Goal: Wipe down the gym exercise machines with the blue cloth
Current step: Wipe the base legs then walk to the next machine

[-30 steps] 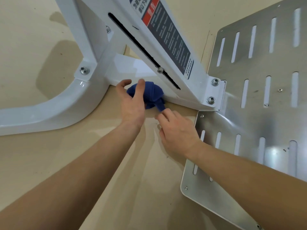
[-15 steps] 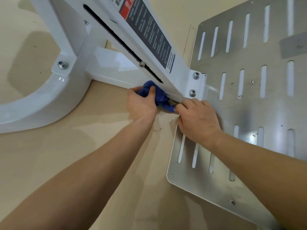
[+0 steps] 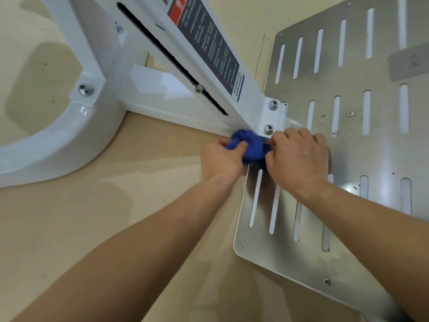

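- From my feed: blue cloth (image 3: 251, 147) is bunched into a wad, pressed against the foot of the white machine frame (image 3: 162, 98), right where the slanted beam (image 3: 192, 54) meets its bolted bracket (image 3: 270, 117).
- Cloth sits just below the lower bracket bolt (image 3: 268, 129), straddling the edge between the floor (image 3: 116, 205) and the metal plate (image 3: 348, 159).
- Left hand (image 3: 220, 160): fingers curled round the left side of the cloth, thumb laid on top of it. Firm grip, knuckles toward camera.
- Right hand (image 3: 299, 156): fingers curled, back of the hand up, over the metal plate. Thumb and index tips meet at the right edge of the cloth and pinch it; the exact contact is hidden under the fingers.
- Both hands are touching or nearly touching each other across the cloth; both forearms come in bare from the bottom of the view.
- Frame details: the beam has a long dark slot (image 3: 171, 59) with a small screw partway down, and a dark label (image 3: 209, 43) with a red header; the print is too blurred to read.
- A second bolt (image 3: 273, 104) sits on the bracket above the first.
- To the left, a curved white base tube (image 3: 58, 145) sweeps along the floor, with a bolted tab (image 3: 86, 90) where an upright joins it.
- Metal plate is brushed, flat, with rows of long narrow slots and small screws near its rounded corner. A few dark specks on it.
- Floor is beige, with faint marks and soft shadows under the frame.
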